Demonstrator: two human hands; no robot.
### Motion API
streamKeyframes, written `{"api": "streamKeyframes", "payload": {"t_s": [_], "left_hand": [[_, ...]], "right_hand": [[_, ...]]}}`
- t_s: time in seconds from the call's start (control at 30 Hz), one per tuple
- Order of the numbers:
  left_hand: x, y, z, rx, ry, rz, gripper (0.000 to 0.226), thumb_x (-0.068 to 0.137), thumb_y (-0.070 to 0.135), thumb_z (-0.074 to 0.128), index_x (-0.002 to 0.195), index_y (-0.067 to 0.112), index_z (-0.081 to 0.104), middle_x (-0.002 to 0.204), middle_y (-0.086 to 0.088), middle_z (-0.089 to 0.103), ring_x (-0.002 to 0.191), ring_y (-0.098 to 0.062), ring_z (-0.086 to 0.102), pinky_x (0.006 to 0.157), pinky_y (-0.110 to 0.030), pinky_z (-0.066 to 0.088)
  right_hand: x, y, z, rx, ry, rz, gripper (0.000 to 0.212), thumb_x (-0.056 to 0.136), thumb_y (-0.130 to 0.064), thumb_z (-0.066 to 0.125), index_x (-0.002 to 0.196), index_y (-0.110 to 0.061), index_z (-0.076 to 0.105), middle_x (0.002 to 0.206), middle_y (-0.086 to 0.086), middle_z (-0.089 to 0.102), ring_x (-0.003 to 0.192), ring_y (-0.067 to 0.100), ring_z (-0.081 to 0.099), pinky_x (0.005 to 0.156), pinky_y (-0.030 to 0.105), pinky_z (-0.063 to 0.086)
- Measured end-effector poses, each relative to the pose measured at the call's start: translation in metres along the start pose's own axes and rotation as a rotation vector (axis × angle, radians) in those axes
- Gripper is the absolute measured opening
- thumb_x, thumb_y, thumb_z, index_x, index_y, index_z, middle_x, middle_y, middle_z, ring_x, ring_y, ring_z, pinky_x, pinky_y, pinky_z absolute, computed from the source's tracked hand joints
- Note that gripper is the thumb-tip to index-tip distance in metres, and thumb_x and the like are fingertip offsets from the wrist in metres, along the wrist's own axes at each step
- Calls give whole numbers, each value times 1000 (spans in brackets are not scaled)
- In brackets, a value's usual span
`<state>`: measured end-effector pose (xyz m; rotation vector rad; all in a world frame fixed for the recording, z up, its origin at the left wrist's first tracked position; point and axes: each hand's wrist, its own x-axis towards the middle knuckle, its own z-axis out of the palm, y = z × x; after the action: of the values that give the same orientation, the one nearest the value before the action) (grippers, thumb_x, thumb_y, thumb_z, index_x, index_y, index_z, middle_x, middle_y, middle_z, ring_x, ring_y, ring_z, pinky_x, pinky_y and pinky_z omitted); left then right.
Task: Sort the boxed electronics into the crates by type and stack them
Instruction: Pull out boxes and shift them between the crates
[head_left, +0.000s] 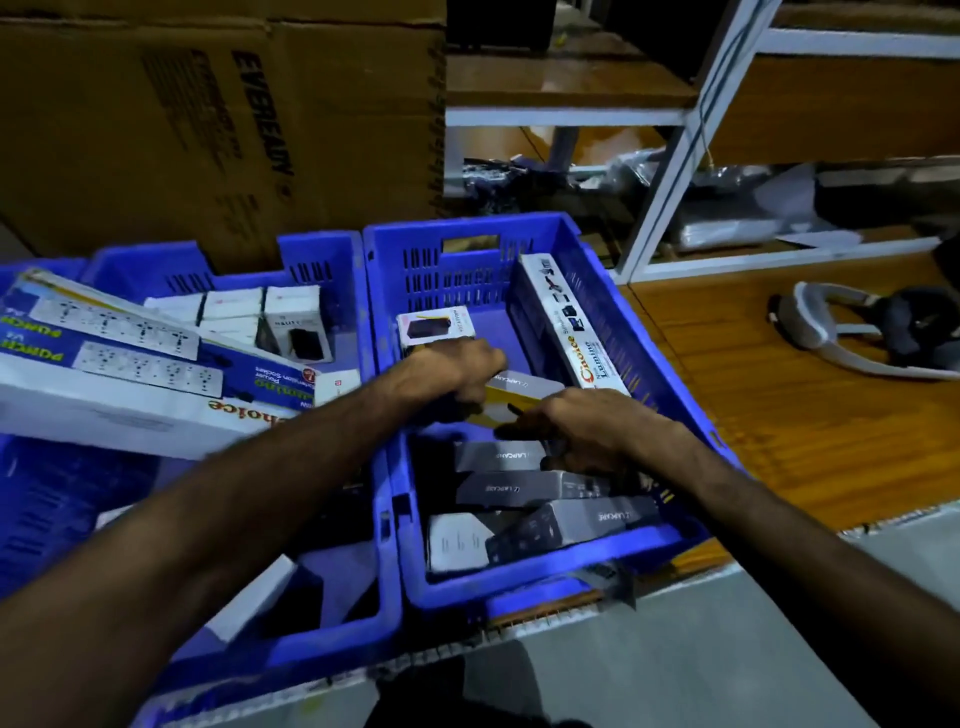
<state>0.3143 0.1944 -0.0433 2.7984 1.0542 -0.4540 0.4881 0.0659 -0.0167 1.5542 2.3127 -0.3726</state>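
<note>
Gripping one grey-yellow Lapcare box (519, 397) inside the right blue crate (670, 395), left hand (457, 371) and right hand (587, 428) both curl around it.

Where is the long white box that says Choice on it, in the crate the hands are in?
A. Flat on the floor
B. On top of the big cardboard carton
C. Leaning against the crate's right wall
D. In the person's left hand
C: the long white box stands tilted along the right wall of the blue crate, apart from both hands.

Blue crates (644, 551), grey boxes (524, 488)
</note>
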Motion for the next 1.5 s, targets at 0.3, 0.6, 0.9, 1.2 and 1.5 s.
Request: {"api": "streamKeyframes", "payload": {"t_s": [0.3, 0.6, 0.9, 1.2, 1.5], "left_hand": [[-46, -15, -43, -231, 176, -197, 33, 92, 35, 73, 109, 12, 57, 112, -17, 65, 96, -34, 60, 77, -40, 49], [-153, 8, -24, -1325, 883, -427, 31, 95, 18, 74, 124, 12, 66, 112, 0, 76, 99, -17, 75, 81, -34, 63], [-233, 59, -16, -1974, 1264, -470, 8, 100, 17, 63, 107, 14, 66, 97, -4, 78, 82, -22, 78, 74, -36, 64], [-348, 66, 31, -2049, 1415, -648, 15, 91, 13, 67, 105, 7, 65, 98, -15, 73, 71, -25, 75, 57, -31, 61], [-506, -7, 77, -1511, 1604, -1004, 12, 93, 11, 71, 104, 7, 71, 92, -13, 74, 69, -28, 69, 60, -35, 60]], "right_hand": [[5, 2, 3, -178, 193, -48, 28, 93, -45, 61, 114, -27, 57, 114, 4, 67, 106, 34, 67, 77, 43, 48], [-11, 37, -39, 656, 408, -44, 31, 95, -41, 72, 111, -15, 72, 99, 3, 75, 90, 24, 70, 77, 36, 53], [-54, -21, -50, 1842, 492, 32, 15, 97, -29, 70, 94, -14, 69, 74, -3, 73, 58, 4, 67, 52, 21, 56], [-42, -154, -57, 1958, 273, -38, 37, 92, -15, 74, 125, -9, 60, 116, 16, 73, 88, 25, 68, 53, 27, 58], [-4, -332, -94, 1618, 257, -255, 48, 90, -22, 73, 128, -41, 50, 98, 15, 73, 76, 24, 68, 49, 26, 53]]}}
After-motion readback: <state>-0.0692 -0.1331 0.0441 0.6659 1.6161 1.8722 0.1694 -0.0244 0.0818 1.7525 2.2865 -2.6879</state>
